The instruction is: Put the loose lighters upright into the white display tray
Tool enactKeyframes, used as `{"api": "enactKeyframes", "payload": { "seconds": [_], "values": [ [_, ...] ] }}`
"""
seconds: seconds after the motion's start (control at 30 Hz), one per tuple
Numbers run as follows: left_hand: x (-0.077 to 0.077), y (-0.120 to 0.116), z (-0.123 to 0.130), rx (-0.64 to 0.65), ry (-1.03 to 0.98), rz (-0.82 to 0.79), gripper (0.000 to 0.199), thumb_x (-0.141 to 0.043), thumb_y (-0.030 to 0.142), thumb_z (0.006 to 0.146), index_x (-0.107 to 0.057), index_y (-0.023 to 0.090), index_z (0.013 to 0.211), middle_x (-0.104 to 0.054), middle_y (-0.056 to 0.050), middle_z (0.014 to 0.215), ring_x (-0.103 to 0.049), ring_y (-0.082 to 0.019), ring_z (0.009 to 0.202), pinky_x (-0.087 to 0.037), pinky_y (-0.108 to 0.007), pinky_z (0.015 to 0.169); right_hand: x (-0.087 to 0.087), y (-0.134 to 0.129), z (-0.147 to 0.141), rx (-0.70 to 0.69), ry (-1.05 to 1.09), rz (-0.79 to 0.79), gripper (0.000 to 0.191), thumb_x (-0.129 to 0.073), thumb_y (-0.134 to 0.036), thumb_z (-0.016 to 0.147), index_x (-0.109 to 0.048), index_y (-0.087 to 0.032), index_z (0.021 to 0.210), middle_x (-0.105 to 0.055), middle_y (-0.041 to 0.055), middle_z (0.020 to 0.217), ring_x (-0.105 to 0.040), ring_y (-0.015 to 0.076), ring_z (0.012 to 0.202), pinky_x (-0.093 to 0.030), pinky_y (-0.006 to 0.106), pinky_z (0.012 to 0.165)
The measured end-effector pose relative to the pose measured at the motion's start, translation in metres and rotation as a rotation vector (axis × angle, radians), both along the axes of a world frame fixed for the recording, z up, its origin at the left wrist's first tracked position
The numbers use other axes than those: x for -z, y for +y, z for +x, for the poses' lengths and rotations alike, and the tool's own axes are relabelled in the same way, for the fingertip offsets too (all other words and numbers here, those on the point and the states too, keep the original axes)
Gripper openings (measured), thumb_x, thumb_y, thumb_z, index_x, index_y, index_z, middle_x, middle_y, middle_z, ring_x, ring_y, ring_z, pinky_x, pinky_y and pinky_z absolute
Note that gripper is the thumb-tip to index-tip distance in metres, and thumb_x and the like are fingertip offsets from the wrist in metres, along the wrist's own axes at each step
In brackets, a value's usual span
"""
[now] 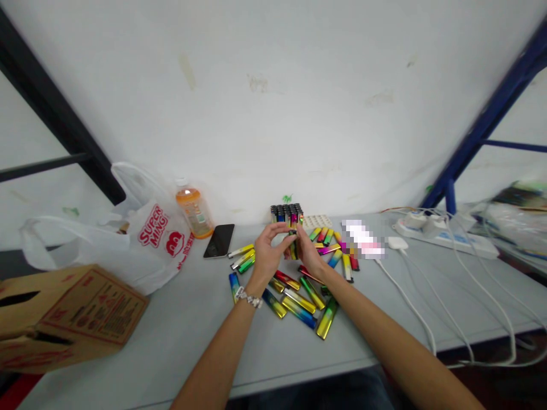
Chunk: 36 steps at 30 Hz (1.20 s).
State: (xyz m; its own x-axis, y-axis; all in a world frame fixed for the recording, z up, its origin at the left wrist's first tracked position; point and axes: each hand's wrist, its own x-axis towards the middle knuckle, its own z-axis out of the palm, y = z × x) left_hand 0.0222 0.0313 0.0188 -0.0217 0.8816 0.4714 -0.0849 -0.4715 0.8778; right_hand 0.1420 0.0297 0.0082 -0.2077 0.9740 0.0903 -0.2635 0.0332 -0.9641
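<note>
My left hand, with a bracelet on its wrist, and my right hand meet in the middle of the view. Between their fingers is a small yellow and dark lighter, held upright by both. Many shiny coloured lighters lie scattered on the grey table around and below my hands, among them a blue and yellow one and a green and gold one. Just behind my fingers, a block of upright lighters with black tops stands against the wall. Beside it is a pale tray with round holes.
On the left are a cardboard box, a white plastic bag, an orange drink bottle and a black phone. White cables, a charger and a power strip lie on the right.
</note>
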Motion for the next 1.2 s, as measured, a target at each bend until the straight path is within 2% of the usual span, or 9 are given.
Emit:
{"api": "enactKeyframes", "payload": {
  "seconds": [0.1, 0.2, 0.33, 0.43, 0.7, 0.9, 1.0, 1.13, 1.2],
  "values": [
    [-0.002, -0.003, -0.002, -0.002, 0.126, 0.037, 0.039, -0.078, 0.025, 0.074, -0.063, 0.018, 0.109, -0.075, -0.008, 0.103, -0.069, -0.020, 0.104, -0.046, -0.041, 0.104, -0.001, -0.005, -0.003, 0.030, 0.092, -0.104, 0.061, -0.045, -0.080, 0.081, -0.043, -0.022, 0.062, -0.037, -0.0048, 0.051, -0.031, 0.0092, 0.043, -0.024, 0.023, 0.040],
    [-0.005, -0.006, -0.006, -0.031, 0.275, 0.083, 0.038, -0.073, 0.024, 0.078, -0.062, 0.019, 0.113, -0.073, -0.008, 0.110, -0.066, -0.020, 0.110, -0.045, -0.039, 0.102, -0.001, -0.008, -0.003, 0.078, 0.110, -0.124, 0.061, -0.044, -0.074, 0.084, -0.034, -0.022, 0.054, -0.029, -0.0059, 0.046, -0.021, 0.0064, 0.038, -0.013, 0.023, 0.038],
    [-0.008, -0.008, -0.013, -0.102, 0.415, 0.132, 0.032, -0.065, 0.018, 0.080, -0.063, 0.020, 0.111, -0.073, -0.006, 0.107, -0.067, -0.019, 0.103, -0.049, -0.033, 0.089, -0.001, -0.007, -0.003, 0.220, 0.061, -0.052, 0.052, -0.038, -0.058, 0.090, -0.035, -0.023, 0.051, -0.029, -0.0049, 0.044, -0.020, 0.0073, 0.036, -0.014, 0.023, 0.036],
    [-0.005, -0.007, -0.016, -0.144, 0.510, 0.179, 0.024, -0.061, 0.015, 0.080, -0.064, 0.019, 0.104, -0.073, -0.005, 0.103, -0.066, -0.019, 0.098, -0.049, -0.033, 0.085, -0.002, -0.008, -0.004, 0.275, 0.043, -0.016, 0.050, -0.037, -0.055, 0.090, -0.038, -0.023, 0.052, -0.031, -0.0047, 0.043, -0.021, 0.0076, 0.035, -0.015, 0.022, 0.035],
    [0.005, -0.003, -0.020, -0.075, 0.749, 0.233, 0.016, -0.057, 0.011, 0.080, -0.066, 0.018, 0.090, -0.071, -0.005, 0.091, -0.064, -0.018, 0.087, -0.052, -0.034, 0.086, -0.005, -0.012, 0.001, 0.122, 0.222, -0.132, 0.065, -0.039, -0.080, 0.079, -0.036, -0.022, 0.052, -0.026, -0.0072, 0.044, -0.015, 0.0051, 0.035, -0.008, 0.021, 0.037],
    [0.005, -0.001, -0.022, -0.056, 0.891, 0.160, 0.012, -0.060, 0.015, 0.081, -0.067, 0.019, 0.089, -0.071, -0.005, 0.090, -0.065, -0.019, 0.085, -0.052, -0.034, 0.084, -0.001, -0.007, 0.001, 0.237, 0.121, -0.065, 0.051, -0.038, -0.057, 0.089, -0.035, -0.023, 0.051, -0.027, -0.0057, 0.042, -0.017, 0.0071, 0.036, -0.015, 0.022, 0.037],
    [0.005, 0.000, -0.025, -0.103, 0.953, 0.135, 0.008, -0.059, 0.018, 0.084, -0.067, 0.019, 0.088, -0.071, -0.006, 0.090, -0.064, -0.021, 0.086, -0.051, -0.035, 0.083, 0.001, -0.007, 0.000, 0.277, 0.073, -0.007, 0.048, -0.037, -0.053, 0.090, -0.036, -0.023, 0.053, -0.030, -0.0050, 0.043, -0.021, 0.0080, 0.036, -0.016, 0.022, 0.036],
    [0.004, -0.005, -0.029, -0.201, 1.081, 0.103, 0.010, -0.057, 0.021, 0.087, -0.067, 0.019, 0.089, -0.070, -0.008, 0.094, -0.063, -0.024, 0.092, -0.049, -0.038, 0.088, 0.000, -0.009, -0.001, 0.219, 0.104, -0.101, 0.051, -0.038, -0.067, 0.088, -0.040, -0.023, 0.061, -0.028, -0.0080, 0.043, -0.020, 0.0071, 0.035, -0.013, 0.021, 0.035],
    [0.006, -0.009, -0.030, -0.292, 1.136, 0.087, 0.015, -0.058, 0.025, 0.088, -0.067, 0.019, 0.097, -0.068, -0.010, 0.103, -0.061, -0.027, 0.102, -0.047, -0.042, 0.095, -0.002, -0.010, -0.002, 0.175, 0.118, -0.110, 0.051, -0.042, -0.072, 0.085, -0.044, -0.023, 0.071, -0.032, -0.0096, 0.045, -0.021, 0.0066, 0.034, -0.013, 0.020, 0.034]
  ]
}}
